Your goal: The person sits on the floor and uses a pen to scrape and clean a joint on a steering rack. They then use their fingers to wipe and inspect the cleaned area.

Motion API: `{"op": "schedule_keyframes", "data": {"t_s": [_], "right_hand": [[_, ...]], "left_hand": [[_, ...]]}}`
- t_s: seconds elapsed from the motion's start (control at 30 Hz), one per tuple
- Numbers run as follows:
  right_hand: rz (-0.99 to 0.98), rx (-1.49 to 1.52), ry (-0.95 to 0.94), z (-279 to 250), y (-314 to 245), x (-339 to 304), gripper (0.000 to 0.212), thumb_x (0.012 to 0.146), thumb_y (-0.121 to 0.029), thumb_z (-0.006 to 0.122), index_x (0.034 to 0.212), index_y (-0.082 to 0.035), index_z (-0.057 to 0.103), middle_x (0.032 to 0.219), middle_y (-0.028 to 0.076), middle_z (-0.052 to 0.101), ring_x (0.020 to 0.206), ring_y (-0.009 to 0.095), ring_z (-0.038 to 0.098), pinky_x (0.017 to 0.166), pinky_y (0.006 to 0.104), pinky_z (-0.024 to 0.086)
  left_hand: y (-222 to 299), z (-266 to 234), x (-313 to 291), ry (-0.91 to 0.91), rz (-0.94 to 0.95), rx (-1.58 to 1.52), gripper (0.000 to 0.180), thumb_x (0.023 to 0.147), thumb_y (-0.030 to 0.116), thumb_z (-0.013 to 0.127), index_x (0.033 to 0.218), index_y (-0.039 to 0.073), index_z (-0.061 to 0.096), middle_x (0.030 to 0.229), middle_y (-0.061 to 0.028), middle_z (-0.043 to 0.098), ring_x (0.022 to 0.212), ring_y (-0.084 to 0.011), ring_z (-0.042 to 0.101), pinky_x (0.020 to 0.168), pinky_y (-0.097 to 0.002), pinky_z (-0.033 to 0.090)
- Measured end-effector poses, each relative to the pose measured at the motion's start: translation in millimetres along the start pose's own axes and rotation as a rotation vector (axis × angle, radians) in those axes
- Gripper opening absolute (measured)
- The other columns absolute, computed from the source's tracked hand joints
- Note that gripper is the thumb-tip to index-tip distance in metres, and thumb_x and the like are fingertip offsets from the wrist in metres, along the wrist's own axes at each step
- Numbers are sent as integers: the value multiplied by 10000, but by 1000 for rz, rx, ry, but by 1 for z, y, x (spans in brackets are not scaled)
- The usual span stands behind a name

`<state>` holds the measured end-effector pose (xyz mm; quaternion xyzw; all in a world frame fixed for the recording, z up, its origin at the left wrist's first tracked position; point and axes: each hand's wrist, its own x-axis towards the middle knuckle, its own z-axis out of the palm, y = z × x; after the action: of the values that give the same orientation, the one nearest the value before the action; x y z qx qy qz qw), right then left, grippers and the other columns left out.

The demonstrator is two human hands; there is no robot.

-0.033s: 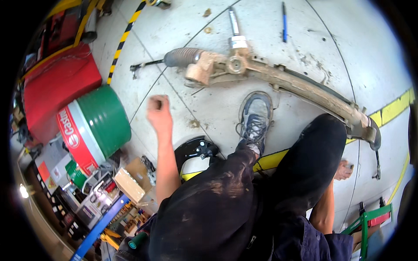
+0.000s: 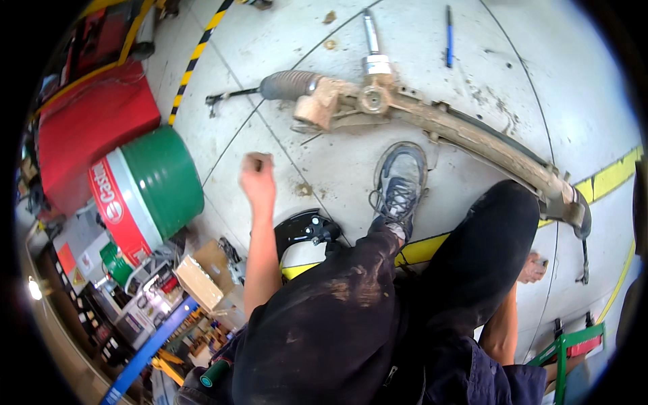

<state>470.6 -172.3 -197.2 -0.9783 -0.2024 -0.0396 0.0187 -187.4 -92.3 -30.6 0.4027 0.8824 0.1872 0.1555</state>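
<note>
pale floor (image 2: 580, 101): dirty steering rack (image 2: 472, 134), blue-black rod (image 2: 449, 48).

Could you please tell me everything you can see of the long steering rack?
The steering rack looks metallic, caked in tan dirt, with a ribbed boot at left, dark end rods and a silvery shaft. It lies slantwise on the floor; the left hand and right hand are apart from it.

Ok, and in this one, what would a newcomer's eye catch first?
Likely the long, dirt-caked steering rack lying across the floor just beyond the shoe. Next comes the big green, white and red drum on the left side. To its right, the left hand is curled above the floor.
</note>
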Motion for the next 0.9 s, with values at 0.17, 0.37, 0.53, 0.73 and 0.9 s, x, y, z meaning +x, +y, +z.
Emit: {"op": "schedule_keyframes", "data": {"t_s": [0.17, 0.37, 0.53, 0.73, 0.9], "right_hand": [[-101, 14, -38, 0, 0, 14, 485, 909, -432, 457, 1318, -177, 519, 1365, 84, 470, 1272, 322, 448, 1007, 524, 401], [-204, 96, -44, 2, -3, 13, 481, 907, -433, 458, 1314, -185, 523, 1360, 77, 476, 1265, 317, 455, 1000, 523, 407], [-239, 189, -63, 5, -10, 12, 478, 905, -435, 459, 1311, -191, 526, 1355, 71, 481, 1259, 313, 461, 994, 523, 411], [-273, 190, -3, 11, -16, 19, 473, 903, -436, 460, 1307, -199, 529, 1349, 64, 487, 1253, 309, 468, 987, 522, 416], [-253, 148, 47, 15, -20, 24, 470, 901, -438, 461, 1304, -206, 532, 1345, 58, 492, 1247, 305, 473, 981, 521, 421]], "left_hand": [[-78, 58, -83, -137, -141, 177, 699, 922, 281, 636, 1414, -114, 335, 1398, -347, 394, 1308, -431, 405, 1106, -453, 329], [-65, 134, -116, -4, -493, 29, 797, 1015, 378, 392, 1436, -231, 97, 1522, -432, 61, 1450, -525, 58, 1204, -520, 69], [-43, 164, -96, 279, -609, 136, 772, 1004, 365, 388, 1477, -171, 97, 1558, -377, 49, 1477, -472, 38, 1208, -511, 51], [-36, 153, -77, 250, -136, 128, 704, 971, 291, 469, 1448, -168, 228, 1534, -360, 200, 1458, -460, 164, 1204, -508, 108], [-27, 143, -54, 153, 42, 187, 661, 968, 269, 471, 1476, -98, 262, 1544, -299, 253, 1457, -432, 205, 1200, -495, 159]]}}
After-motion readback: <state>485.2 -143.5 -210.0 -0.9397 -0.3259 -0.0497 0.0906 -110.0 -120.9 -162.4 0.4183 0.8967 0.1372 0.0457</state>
